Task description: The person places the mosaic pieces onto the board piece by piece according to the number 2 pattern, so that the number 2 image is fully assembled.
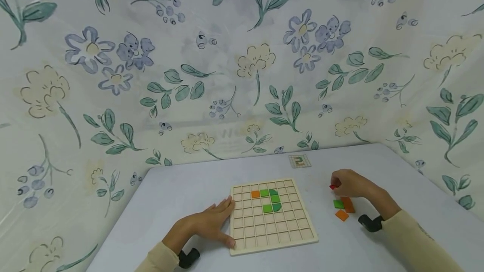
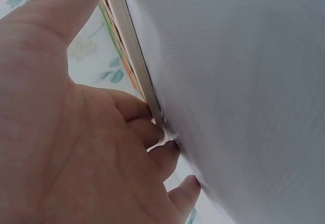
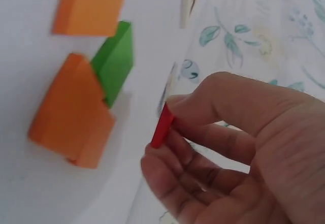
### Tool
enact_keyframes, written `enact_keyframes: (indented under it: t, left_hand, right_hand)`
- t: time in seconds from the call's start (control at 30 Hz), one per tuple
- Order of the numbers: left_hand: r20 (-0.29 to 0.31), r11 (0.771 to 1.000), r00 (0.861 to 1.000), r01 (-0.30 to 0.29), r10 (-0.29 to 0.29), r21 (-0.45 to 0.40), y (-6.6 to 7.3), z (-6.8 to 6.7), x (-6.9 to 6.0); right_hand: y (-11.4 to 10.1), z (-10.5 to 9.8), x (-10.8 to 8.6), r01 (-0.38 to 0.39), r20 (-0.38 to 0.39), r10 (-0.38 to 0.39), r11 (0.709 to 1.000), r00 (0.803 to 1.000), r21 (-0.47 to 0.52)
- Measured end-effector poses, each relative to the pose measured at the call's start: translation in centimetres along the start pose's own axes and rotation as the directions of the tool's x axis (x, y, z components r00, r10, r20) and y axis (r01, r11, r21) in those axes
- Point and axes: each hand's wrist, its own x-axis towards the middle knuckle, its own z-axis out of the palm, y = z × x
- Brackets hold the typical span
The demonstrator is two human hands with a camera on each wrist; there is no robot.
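A wooden grid board (image 1: 251, 232) lies on the table, with green pieces (image 1: 267, 208) and one orange piece (image 1: 255, 194) in its upper cells. My left hand (image 1: 211, 223) rests against the board's left edge, fingers spread; in the left wrist view the fingertips of that hand (image 2: 101, 142) touch the board's side (image 2: 133, 51). Right of the board, my right hand (image 1: 351, 184) pinches a red piece (image 1: 332, 187), seen also as a thin red piece (image 3: 161, 127) between thumb and fingers of the hand (image 3: 244, 142). Loose orange pieces (image 3: 71, 107) and a green piece (image 3: 114, 64) lie beside it.
A small pattern card (image 1: 300, 161) lies behind the board. Near the right hand are a loose green piece (image 1: 338, 204), a darker orange piece (image 1: 348, 205) and an orange square (image 1: 342, 215). A floral cloth (image 1: 227, 74) hangs behind the white table (image 1: 181, 184).
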Motion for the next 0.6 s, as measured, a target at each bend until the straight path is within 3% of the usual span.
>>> enact_keyframes:
  t: [0.33,0.6]
  left_hand:
    - [-0.009,1.0,1.0,-0.013,0.013,-0.001,-0.3,0.1,-0.1]
    - [0.0,1.0,1.0,-0.002,0.002,0.012,-0.1,0.0,0.1]
  right_hand:
    - [-2.4,0.0,1.0,0.144,-0.009,-0.144,0.989,0.99,-0.021]
    - [-5.0,0.0,2.2,0.294,-0.006,-0.295,0.955,0.956,-0.044]
